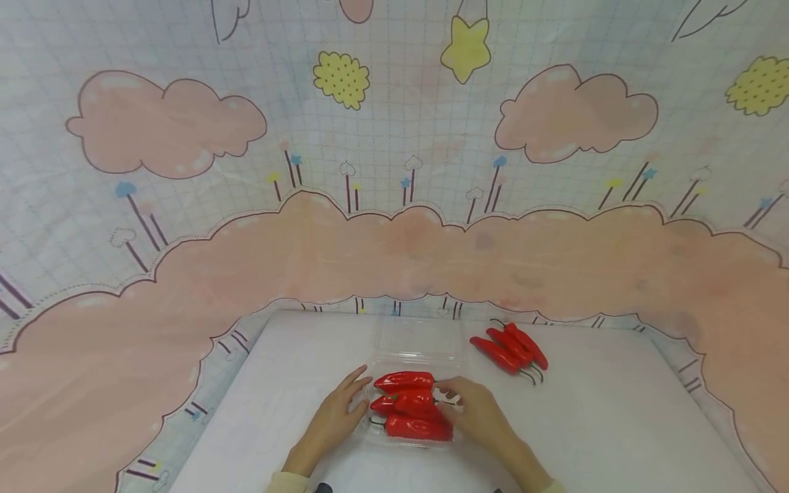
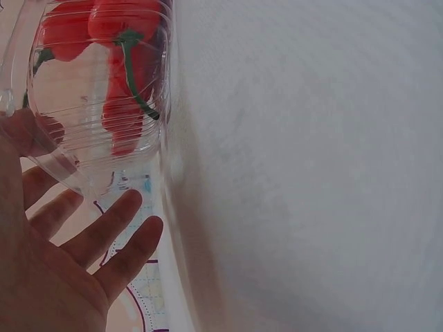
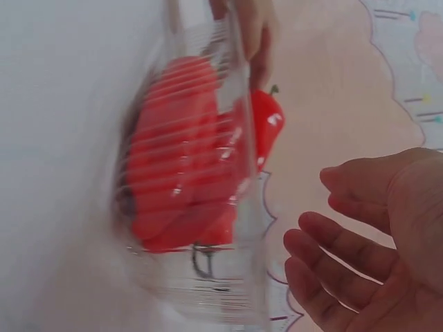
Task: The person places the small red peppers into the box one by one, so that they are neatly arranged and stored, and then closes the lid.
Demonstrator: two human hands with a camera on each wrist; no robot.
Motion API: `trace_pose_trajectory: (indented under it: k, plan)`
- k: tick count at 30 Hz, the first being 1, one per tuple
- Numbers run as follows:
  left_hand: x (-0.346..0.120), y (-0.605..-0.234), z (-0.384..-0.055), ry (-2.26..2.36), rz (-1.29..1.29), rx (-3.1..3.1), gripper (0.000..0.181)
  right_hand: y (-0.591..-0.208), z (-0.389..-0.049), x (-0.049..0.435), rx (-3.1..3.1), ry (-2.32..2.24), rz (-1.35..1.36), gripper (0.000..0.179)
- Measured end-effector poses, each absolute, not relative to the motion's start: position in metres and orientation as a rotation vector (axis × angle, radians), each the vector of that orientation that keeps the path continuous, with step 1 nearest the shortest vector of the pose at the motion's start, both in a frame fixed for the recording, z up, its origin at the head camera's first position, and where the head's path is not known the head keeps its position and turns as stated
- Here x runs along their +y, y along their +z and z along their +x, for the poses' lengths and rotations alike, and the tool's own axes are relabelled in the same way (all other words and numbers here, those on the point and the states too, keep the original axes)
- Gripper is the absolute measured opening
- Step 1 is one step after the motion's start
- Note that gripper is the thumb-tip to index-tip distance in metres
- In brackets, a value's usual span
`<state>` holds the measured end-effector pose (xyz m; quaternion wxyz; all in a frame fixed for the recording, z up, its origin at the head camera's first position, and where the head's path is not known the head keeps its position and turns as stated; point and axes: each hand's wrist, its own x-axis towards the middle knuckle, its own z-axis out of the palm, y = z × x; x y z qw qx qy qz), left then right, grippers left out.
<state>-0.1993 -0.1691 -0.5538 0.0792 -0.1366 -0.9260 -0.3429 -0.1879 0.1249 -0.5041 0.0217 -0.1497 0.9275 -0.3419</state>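
Several glossy red peppers (image 1: 419, 428) with green stems lie across a clear plastic clamshell box (image 1: 411, 444) in front of me. Its lid (image 1: 419, 339) is folded back on the far side. My left hand (image 1: 335, 414) is at the box's left wall, fingers spread; in the left wrist view its thumb side is partly seen through the plastic. My right hand (image 1: 481, 414) is over the right edge, its fingertips beside the pepper stems. The right wrist view shows that hand (image 3: 374, 242) with loosely bent fingers and nothing in them, close to the box's side.
Three more red peppers (image 1: 496, 353) lie loose on the white table (image 1: 616, 411), to the right and beyond the box. Behind the table hangs a patterned cloth (image 1: 394, 253) with clouds and stars, which also shows along the table's sides.
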Motion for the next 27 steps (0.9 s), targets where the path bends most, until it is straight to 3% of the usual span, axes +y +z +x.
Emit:
trace_pose_trajectory:
  k: [27]
  plan:
    - [-0.169, -0.555, -0.199, -1.012, -0.418, -2.777, 0.043, -0.462, -0.185, 0.156, 2.996, -1.259, -0.292, 0.04]
